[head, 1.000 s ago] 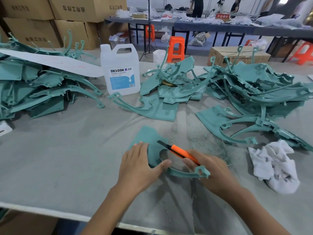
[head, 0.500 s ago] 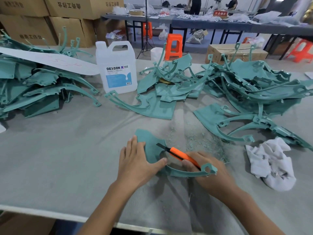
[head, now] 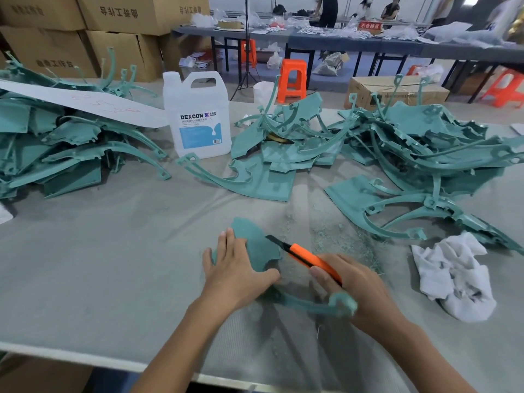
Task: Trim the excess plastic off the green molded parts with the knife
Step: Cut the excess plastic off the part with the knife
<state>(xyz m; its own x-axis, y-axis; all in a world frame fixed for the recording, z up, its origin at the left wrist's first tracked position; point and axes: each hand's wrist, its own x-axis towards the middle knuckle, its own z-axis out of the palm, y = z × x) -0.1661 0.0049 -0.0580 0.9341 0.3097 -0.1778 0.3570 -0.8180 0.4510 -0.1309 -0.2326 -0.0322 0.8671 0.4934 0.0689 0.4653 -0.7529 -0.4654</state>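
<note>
A green molded part point(head: 258, 248) lies flat on the grey table point(head: 99, 265) in front of me, its curved arm running right to a looped end near my right wrist. My left hand point(head: 236, 270) presses flat on the part's broad plate, fingers straight. My right hand point(head: 357, 287) grips an orange utility knife point(head: 307, 258), whose dark blade end lies against the plate's inner edge. Green shavings point(head: 340, 239) lie scattered just beyond the knife.
Heaps of green parts sit at the left point(head: 56, 143), centre point(head: 286, 143) and right point(head: 431, 148). A white DEXCON jug point(head: 198, 117) stands behind, a white rag point(head: 453, 276) at the right. Cardboard boxes point(head: 85, 32), orange stools and further tables with people stand beyond.
The part has shifted slightly under my hands, its looped end sliding right and blurring. The knife stays against the plate's inner edge in my right hand. My left hand keeps pressing.
</note>
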